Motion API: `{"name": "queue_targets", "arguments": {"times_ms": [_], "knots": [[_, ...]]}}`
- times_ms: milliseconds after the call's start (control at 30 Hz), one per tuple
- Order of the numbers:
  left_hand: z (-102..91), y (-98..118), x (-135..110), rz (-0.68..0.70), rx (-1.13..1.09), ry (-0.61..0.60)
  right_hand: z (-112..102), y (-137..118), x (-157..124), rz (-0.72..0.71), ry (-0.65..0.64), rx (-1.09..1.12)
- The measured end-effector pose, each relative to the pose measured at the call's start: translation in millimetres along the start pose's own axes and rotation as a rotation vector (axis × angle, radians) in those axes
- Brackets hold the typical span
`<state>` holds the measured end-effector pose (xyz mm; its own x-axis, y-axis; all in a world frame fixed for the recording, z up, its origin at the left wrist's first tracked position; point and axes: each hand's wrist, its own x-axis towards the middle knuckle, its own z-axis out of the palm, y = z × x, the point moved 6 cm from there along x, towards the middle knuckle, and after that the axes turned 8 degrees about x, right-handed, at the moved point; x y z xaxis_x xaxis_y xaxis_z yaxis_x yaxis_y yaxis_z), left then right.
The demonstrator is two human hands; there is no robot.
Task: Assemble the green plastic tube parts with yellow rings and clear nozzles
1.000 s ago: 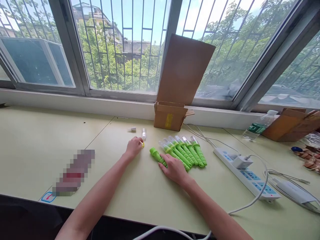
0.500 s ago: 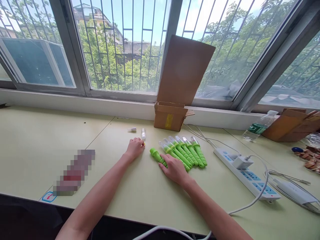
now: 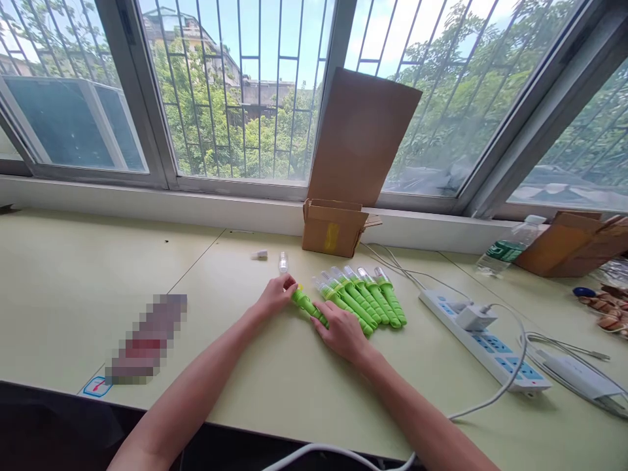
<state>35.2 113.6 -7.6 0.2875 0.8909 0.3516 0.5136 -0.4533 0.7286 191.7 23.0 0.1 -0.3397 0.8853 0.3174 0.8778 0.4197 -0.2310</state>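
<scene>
My right hand (image 3: 341,330) is closed round a green ridged handle (image 3: 305,302) that lies on the table. The upper end of this handle, with no clear cap on it, points towards my left hand (image 3: 277,294). My left fingers are pinched together at that end, and a small yellow piece (image 3: 301,287) shows at their tips. To the right lie several more green handles (image 3: 377,304) with clear domed caps, side by side. A clear cap (image 3: 283,261) stands just beyond my left hand. A small white piece (image 3: 260,254) lies left of it.
A cardboard box (image 3: 330,229) with a raised flap stands by the window. On the right are a white power strip (image 3: 485,347) with cables, a plastic bottle (image 3: 510,250) and another carton (image 3: 564,245). A blurred item (image 3: 147,340) lies on the left.
My left hand has moved right with the yellow piece, from near the clear cap to the end of the green handle. My right hand keeps its place on the handle.
</scene>
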Motion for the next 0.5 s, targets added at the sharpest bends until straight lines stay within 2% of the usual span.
{"name": "queue_targets", "arguments": {"times_ms": [267, 500], "knots": [[-5.2, -3.1, 2.0, -0.041, -0.106, 0.070, -4.2, -1.2, -0.2, -0.009, 0.112, 0.024], [-3.5, 1.6, 1.8, -0.054, -0.238, 0.023, -5.0, -0.2, 0.7, 0.025, 0.118, 0.048]]}}
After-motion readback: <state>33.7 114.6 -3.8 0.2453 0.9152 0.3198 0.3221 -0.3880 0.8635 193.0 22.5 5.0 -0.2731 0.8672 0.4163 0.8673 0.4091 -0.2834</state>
